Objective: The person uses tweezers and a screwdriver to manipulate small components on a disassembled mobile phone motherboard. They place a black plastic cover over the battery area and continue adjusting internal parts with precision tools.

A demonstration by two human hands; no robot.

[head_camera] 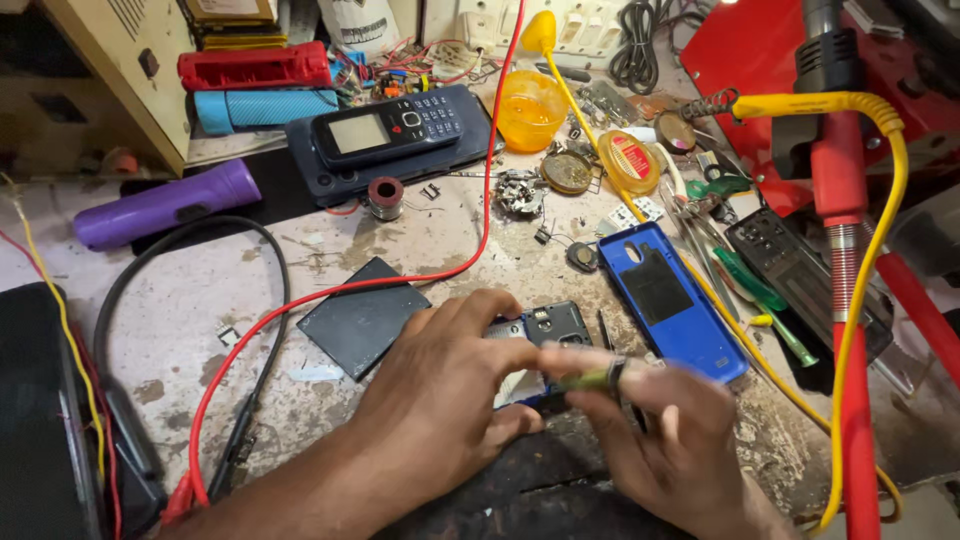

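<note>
Your left hand (445, 395) lies curled over an opened mobile phone (545, 330) on the scarred, paint-flecked workbench (200, 300), fingers drawn close and pressing the handset's near edge to steady it. Your right hand (665, 425) pinches a slim greenish tool (590, 380) between thumb and forefinger, the fingers narrowed tight around its shaft, its tip resting at the phone's lower right corner; motion blur hides the exact point of contact. The phone, a dark frame with exposed metal parts and a pale inner panel, sits directly between both sets of fingertips. Just right of the phone lies a glossy blue plastic back cover (670, 300), inside face up. Just left of the phone rests a flat, matte dark square panel (365, 315), with a red wire (400, 280) curving along its far edge. Farther behind the phone, a black keypad handset (385, 130) lies on a dark slab, and an orange translucent cup (530, 108) stands near small round tins.
</note>
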